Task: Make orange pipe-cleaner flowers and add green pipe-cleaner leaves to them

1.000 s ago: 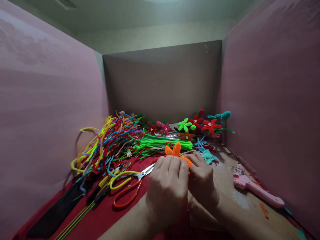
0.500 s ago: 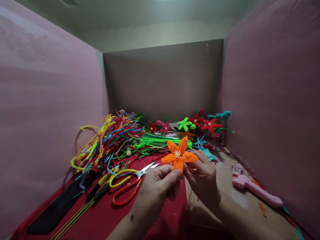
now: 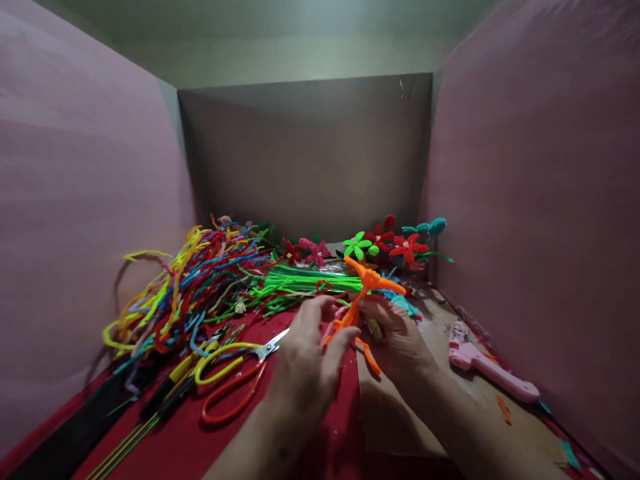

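Observation:
An orange pipe-cleaner flower [image 3: 369, 281] is held up over the table between both hands, turned edge-on so its petals point away and its twisted orange stem ends hang down. My right hand [image 3: 395, 340] is closed on the stem just below the petals. My left hand [image 3: 307, 357] pinches the lower stem with thumb and fingers. Both hands hover above the red cloth [image 3: 200, 433].
Yellow-and-orange scissors [image 3: 235, 380] lie left of my hands. A heap of coloured pipe cleaners [image 3: 195, 287] and a green bundle [image 3: 305, 280] lie behind. Finished flowers [image 3: 385, 243] line the back wall. A pink glue gun [image 3: 487, 367] lies at right. Pink walls close in both sides.
The flower faced the camera half a second ago; now it is tipped away, showing its underside and stem. My left hand shifted to the stem. The view moved slightly left.

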Demonstrator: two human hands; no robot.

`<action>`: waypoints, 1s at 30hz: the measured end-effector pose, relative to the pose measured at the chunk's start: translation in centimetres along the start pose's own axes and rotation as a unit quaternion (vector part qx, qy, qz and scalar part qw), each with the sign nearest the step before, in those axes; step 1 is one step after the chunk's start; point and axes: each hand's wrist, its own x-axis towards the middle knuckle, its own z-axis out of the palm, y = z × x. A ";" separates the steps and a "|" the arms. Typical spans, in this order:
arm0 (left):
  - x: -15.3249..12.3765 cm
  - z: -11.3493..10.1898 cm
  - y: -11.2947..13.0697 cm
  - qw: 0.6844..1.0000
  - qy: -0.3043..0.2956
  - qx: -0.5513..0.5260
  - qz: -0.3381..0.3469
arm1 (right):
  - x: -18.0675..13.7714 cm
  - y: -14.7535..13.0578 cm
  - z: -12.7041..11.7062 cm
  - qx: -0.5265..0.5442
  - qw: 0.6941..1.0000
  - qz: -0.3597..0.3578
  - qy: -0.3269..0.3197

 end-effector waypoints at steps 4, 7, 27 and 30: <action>-0.9 4.1 -1.1 0.974 0.011 0.204 0.094 | -0.2 0.4 0.0 0.014 0.999 -0.001 0.036; -0.8 5.1 -1.3 0.930 0.039 0.330 0.156 | -0.1 0.9 -0.1 0.019 0.998 0.006 0.053; 0.6 2.6 -2.2 0.918 -0.154 -0.290 -0.224 | -0.1 0.1 0.0 -0.096 0.994 -0.017 -0.058; 0.5 2.1 -2.8 0.799 -0.226 -0.474 -0.294 | -0.2 -0.2 0.1 -0.072 0.993 0.026 -0.092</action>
